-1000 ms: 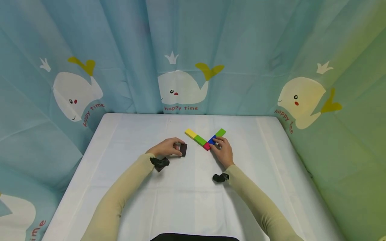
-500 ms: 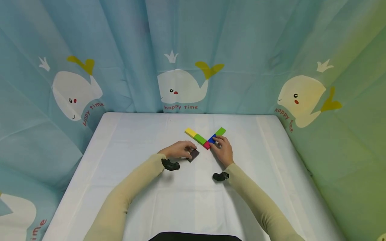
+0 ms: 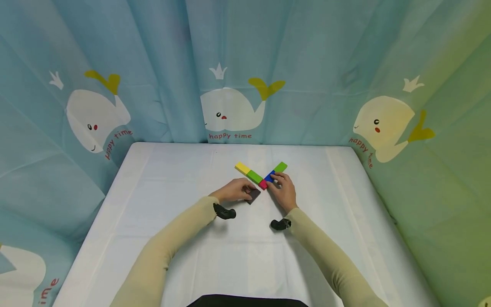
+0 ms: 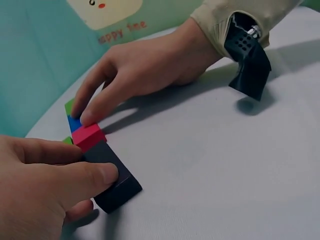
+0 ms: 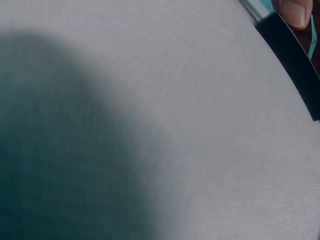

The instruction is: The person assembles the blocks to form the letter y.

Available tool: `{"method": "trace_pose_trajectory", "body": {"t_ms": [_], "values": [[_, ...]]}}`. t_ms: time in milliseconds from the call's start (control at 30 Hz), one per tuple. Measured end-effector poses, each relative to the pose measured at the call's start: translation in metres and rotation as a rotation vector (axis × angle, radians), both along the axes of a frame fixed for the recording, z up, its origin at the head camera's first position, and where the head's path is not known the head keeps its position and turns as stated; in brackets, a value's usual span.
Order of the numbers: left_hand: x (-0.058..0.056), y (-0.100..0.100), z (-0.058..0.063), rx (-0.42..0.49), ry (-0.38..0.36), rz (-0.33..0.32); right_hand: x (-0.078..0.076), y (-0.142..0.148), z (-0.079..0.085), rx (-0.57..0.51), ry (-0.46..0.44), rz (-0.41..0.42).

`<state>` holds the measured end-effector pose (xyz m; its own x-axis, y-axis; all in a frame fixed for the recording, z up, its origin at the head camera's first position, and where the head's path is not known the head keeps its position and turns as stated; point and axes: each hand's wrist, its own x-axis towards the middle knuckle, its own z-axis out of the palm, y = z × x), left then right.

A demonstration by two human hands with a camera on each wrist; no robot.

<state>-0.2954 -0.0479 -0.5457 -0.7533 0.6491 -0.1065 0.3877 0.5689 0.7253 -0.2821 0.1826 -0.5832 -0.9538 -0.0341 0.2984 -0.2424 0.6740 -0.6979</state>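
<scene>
My left hand (image 3: 234, 190) pinches a dark, nearly black block (image 3: 254, 196) between thumb and fingers. In the left wrist view this block (image 4: 121, 186) is tilted, its end beside the red block (image 4: 90, 137); whether they touch I cannot tell. My right hand (image 3: 284, 194) holds the blue block (image 3: 269, 177) with thumb and fingertips, partly covering it. The red block (image 3: 262, 184) forms the near corner of a V. One arm has a green block (image 3: 255, 177) and a yellow block (image 3: 242, 168); the other has the blue one and another green block (image 3: 281, 166).
The blocks lie on a table with a white cloth (image 3: 245, 256). Behind and beside it hangs a blue-green curtain (image 3: 314, 64) printed with whales. Black wrist-worn devices (image 3: 224, 212) sit at both sleeves, close above the cloth.
My left hand has moved right with the dark block, bringing it close to the red one. The block has also turned to a slant. My right hand stays at the blue block.
</scene>
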Motion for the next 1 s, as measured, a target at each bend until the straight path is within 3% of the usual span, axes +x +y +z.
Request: {"method": "trace_pose_trajectory", "body": {"t_ms": [500,1000], "values": [[-0.006,0.015,0.001,-0.029,0.029,0.008,0.003,0.000,0.005,-0.009,-0.020,-0.004],[-0.009,0.018,0.000,-0.044,0.047,0.000,0.002,-0.001,0.003,-0.002,-0.026,-0.009]]}}
